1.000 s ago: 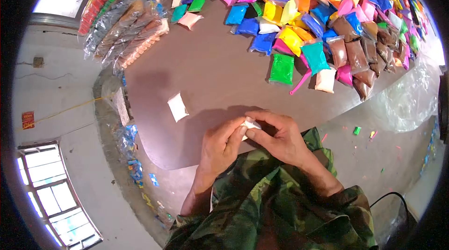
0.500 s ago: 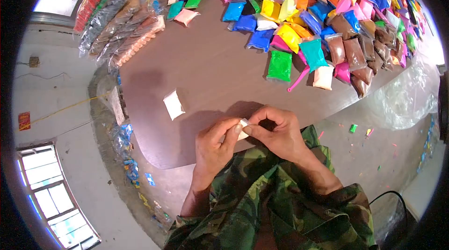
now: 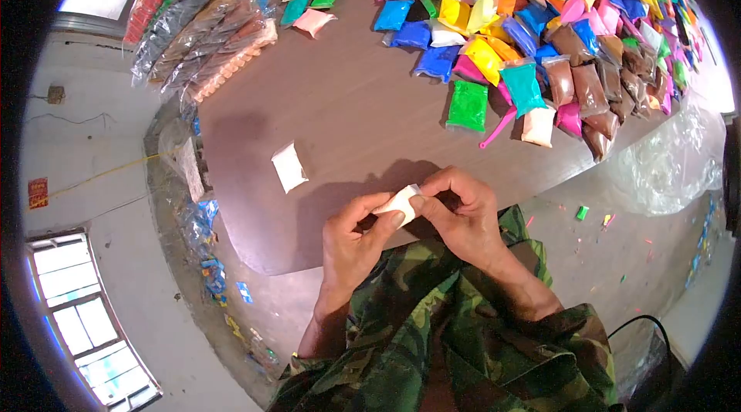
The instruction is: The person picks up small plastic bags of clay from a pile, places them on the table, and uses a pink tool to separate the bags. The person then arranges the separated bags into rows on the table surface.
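Head view: left hand [image 3: 351, 246] and right hand [image 3: 461, 215] fingers pinched white packet [image 3: 400, 204], probably sealed, above bench [image 3: 347, 111].

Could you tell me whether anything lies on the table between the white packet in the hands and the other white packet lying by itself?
Nothing visible does. Both hands, left hand and right hand, pinch the white packet; only bare table separates it from the lone white packet.

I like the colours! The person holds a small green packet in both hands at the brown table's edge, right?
Not quite: the small packet pinched between the left hand and right hand is white, not green, as the head view shows. It is indeed at the brown table edge.
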Tool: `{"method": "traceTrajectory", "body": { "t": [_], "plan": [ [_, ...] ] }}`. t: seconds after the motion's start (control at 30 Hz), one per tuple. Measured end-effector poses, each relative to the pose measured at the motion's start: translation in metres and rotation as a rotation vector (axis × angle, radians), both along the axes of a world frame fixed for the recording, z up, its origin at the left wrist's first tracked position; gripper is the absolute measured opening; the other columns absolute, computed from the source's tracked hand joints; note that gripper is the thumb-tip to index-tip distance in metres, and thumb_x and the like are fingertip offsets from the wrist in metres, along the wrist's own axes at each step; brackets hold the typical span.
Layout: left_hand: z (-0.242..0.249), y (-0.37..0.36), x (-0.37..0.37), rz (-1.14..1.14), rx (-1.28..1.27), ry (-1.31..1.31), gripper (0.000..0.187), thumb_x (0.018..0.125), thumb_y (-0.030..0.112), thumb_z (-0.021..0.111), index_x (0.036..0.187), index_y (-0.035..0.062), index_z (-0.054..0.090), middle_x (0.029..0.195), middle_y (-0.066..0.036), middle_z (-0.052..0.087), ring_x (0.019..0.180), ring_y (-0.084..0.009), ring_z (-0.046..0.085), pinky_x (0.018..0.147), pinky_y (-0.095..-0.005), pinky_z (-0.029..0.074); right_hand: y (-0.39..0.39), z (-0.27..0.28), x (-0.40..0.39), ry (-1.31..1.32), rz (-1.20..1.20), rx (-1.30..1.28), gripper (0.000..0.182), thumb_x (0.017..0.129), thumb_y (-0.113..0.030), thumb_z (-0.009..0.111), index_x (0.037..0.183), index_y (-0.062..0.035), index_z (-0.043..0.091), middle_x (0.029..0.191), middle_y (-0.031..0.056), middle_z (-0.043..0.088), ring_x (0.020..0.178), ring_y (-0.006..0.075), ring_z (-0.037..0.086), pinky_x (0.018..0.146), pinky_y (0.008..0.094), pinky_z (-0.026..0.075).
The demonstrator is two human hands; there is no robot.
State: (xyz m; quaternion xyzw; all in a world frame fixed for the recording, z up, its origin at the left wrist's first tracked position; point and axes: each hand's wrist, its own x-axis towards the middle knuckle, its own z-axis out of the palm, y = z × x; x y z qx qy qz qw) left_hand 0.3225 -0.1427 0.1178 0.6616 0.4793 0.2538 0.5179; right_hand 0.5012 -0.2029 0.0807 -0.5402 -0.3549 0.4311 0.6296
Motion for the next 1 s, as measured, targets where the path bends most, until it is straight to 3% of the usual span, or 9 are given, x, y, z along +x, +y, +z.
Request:
{"method": "traceTrajectory", "body": {
  "t": [0.27, 0.37, 0.47, 0.57, 0.77, 0.87, 1.0],
  "plan": [
    [-0.004, -0.003, -0.001, 0.033, 0.016, -0.044, 0.027, 0.094, 0.010, 0.082, 0.116, -0.0034, 0.073, 0.104, -0.011, 0.078, 0.096, -0.0130, 0.070, 0.084, -0.0287, 0.056, 0.001, 0.016, 0.010, 0.148, 0.127, -0.172, 0.015, 0.094, -0.009, 0.080, 0.105, -0.0006, 0.075, 0.091, 0.0024, 0.071, 0.079, 0.0066, 0.059, 0.066, 0.0259, 0.047],
    [-0.009, -0.005, -0.001, 0.037, 0.024, -0.032, 0.028, 0.094, 0.010, 0.082, 0.117, -0.0028, 0.073, 0.103, -0.010, 0.078, 0.095, -0.0125, 0.070, 0.084, -0.0286, 0.056, 0.003, 0.017, 0.015, -0.038, 0.180, -0.098, 0.015, 0.096, -0.011, 0.078, 0.106, 0.0006, 0.075, 0.091, 0.0028, 0.071, 0.077, 0.0078, 0.060, 0.066, 0.0266, 0.048],
    [-0.003, -0.006, 0.001, 0.016, 0.045, 0.011, 0.029, 0.094, 0.011, 0.082, 0.118, -0.0027, 0.073, 0.103, -0.010, 0.078, 0.095, -0.0124, 0.070, 0.085, -0.0288, 0.056, 0.003, -0.002, 0.006, -0.024, 0.087, 0.037, 0.015, 0.099, -0.013, 0.076, 0.103, 0.0020, 0.074, 0.089, 0.0033, 0.070, 0.075, 0.0093, 0.061, 0.066, 0.0274, 0.049],
    [0.002, -0.008, 0.001, -0.005, 0.037, 0.026, 0.030, 0.094, 0.012, 0.082, 0.119, -0.0027, 0.073, 0.103, -0.010, 0.078, 0.095, -0.0123, 0.070, 0.085, -0.0290, 0.056, -0.002, 0.001, 0.002, 0.141, 0.066, -0.053, 0.015, 0.100, -0.012, 0.074, 0.102, 0.0020, 0.074, 0.086, 0.0041, 0.070, 0.075, 0.0107, 0.062, 0.066, 0.0283, 0.049],
    [-0.006, -0.006, -0.006, 0.027, -0.018, -0.012, 0.031, 0.095, 0.015, 0.082, 0.119, -0.0025, 0.074, 0.101, -0.009, 0.078, 0.092, -0.0115, 0.070, 0.081, -0.0280, 0.056, -0.002, 0.013, 0.010, 0.295, 0.130, -0.126, 0.013, 0.100, -0.010, 0.073, 0.101, 0.0029, 0.073, 0.087, 0.0000, 0.069, 0.078, 0.0046, 0.060, 0.065, 0.0237, 0.049],
    [-0.005, -0.003, -0.006, 0.008, 0.024, 0.010, 0.031, 0.094, 0.015, 0.082, 0.118, -0.0021, 0.074, 0.099, -0.007, 0.078, 0.089, -0.0108, 0.069, 0.080, -0.0274, 0.056, -0.003, 0.011, 0.015, 0.133, 0.218, -0.186, 0.015, 0.103, -0.002, 0.063, 0.114, 0.0066, 0.069, 0.089, 0.0052, 0.073, 0.084, 0.0081, 0.067, 0.074, 0.0242, 0.056],
    [-0.009, -0.003, -0.009, 0.002, 0.032, 0.000, 0.032, 0.095, 0.017, 0.082, 0.120, -0.0025, 0.073, 0.098, -0.006, 0.077, 0.086, -0.0098, 0.068, 0.078, -0.0265, 0.056, -0.002, 0.014, 0.017, 0.140, 0.229, -0.230, 0.016, 0.103, -0.002, 0.062, 0.114, 0.0063, 0.070, 0.092, 0.0056, 0.073, 0.081, 0.0080, 0.066, 0.073, 0.0241, 0.056]
  ]
}}
